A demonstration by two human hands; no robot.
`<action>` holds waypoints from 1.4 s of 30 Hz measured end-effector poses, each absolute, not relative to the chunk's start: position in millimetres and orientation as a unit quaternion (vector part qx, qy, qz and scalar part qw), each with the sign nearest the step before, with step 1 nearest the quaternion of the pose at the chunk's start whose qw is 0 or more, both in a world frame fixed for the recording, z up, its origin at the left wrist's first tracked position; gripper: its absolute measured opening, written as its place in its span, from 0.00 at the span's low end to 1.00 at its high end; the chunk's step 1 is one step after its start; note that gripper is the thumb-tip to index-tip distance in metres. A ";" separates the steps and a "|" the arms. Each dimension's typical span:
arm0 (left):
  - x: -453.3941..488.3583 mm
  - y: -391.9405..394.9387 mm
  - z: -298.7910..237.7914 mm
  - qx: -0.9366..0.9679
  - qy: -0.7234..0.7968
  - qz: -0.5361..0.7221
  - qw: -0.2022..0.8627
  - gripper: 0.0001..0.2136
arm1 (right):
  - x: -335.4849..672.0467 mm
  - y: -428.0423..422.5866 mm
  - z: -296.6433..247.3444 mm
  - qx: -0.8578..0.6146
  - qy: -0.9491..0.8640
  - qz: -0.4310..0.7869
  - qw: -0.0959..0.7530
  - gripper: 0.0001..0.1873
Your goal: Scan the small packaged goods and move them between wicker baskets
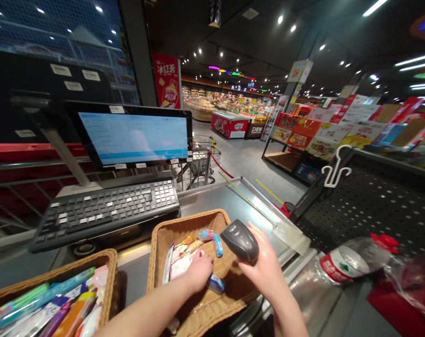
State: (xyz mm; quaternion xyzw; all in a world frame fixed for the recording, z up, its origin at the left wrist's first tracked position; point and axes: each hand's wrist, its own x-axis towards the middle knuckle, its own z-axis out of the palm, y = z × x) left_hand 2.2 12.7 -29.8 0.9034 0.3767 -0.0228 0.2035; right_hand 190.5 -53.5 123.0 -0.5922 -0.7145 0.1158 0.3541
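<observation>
Brown basket (187,227) holds packets (217,245) beneath the left hand (200,272), fingers' grip unclear; the right hand (264,263) clasps a scanner (241,241).

Small, colourful, plastic-wrapped packets (181,264) lie in the brown rectangular wicker basket (212,222). Over that basket's right side is a black rounded plastic scanner (241,241); to its left, a second brown straight-sided wicker basket (112,276); behind-left, a long black plastic keyboard (110,210).
</observation>
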 end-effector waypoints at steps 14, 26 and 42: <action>-86.8 18.1 72.6 0.876 0.404 0.256 0.063 0.07 | 174.1 -54.4 121.1 -0.574 -0.720 0.089 0.378 0.29; -205.0 -20.6 156.8 0.789 0.526 0.288 -0.135 0.09 | 95.0 -40.9 171.4 -0.472 -0.783 0.069 0.400 0.27; -292.9 -70.6 179.1 0.690 0.600 0.332 -0.231 0.10 | -9.4 -63.7 199.3 -0.369 -0.842 0.097 0.382 0.29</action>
